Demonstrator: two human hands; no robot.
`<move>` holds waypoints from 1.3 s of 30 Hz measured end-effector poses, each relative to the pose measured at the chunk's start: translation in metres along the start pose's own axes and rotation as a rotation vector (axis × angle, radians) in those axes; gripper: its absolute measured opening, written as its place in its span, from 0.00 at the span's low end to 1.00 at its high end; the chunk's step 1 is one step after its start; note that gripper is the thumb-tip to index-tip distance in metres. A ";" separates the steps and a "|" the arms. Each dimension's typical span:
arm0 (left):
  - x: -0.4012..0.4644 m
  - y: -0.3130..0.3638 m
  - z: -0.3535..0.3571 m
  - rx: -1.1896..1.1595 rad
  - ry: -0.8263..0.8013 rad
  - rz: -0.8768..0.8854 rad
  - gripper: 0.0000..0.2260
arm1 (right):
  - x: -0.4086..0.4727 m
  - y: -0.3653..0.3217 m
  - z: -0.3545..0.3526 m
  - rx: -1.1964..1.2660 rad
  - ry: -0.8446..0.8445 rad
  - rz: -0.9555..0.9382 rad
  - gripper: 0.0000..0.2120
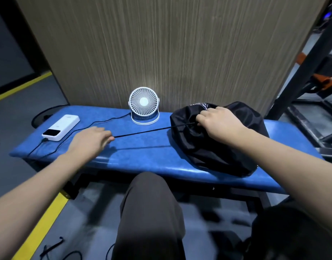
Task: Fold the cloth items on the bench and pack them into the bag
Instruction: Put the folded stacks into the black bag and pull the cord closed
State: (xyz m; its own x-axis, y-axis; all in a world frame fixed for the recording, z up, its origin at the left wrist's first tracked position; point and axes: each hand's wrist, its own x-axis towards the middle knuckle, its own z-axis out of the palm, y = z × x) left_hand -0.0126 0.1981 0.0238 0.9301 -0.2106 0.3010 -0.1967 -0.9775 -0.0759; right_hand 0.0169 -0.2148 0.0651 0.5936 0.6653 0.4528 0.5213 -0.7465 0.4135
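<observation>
From the head camera, a black bag of thin, slightly shiny fabric lies bunched and creased on the right part of a blue padded bench. Its mouth is gathered into tight puckers facing left, and a patch of white print shows at its far upper edge. A black drawstring runs taut from the gathered mouth leftward, just above the bench top.

The right hand rests on the bag at the gathered mouth, fingers curled and pinching the fabric where the cord comes out. The left hand is well to the left, above the bench, with its fingers closed on the far end of the drawstring.

Behind the cord, a small white desk fan stands upright against a wood-grain panel. A white power bank lies near the bench's left end, with a thin black cable running from it toward the fan. The person's knee in dark trousers is below the bench edge.
</observation>
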 end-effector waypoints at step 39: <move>0.057 0.131 -0.045 -0.015 0.165 0.636 0.12 | -0.035 -0.007 -0.019 -0.009 0.082 -0.035 0.11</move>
State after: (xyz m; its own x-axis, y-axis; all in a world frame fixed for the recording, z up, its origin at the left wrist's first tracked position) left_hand 0.0010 0.0579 0.0738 0.5713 -0.7454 0.3435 -0.6983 -0.6614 -0.2739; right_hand -0.0198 -0.2328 0.0614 0.5227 0.6897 0.5011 0.5347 -0.7230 0.4374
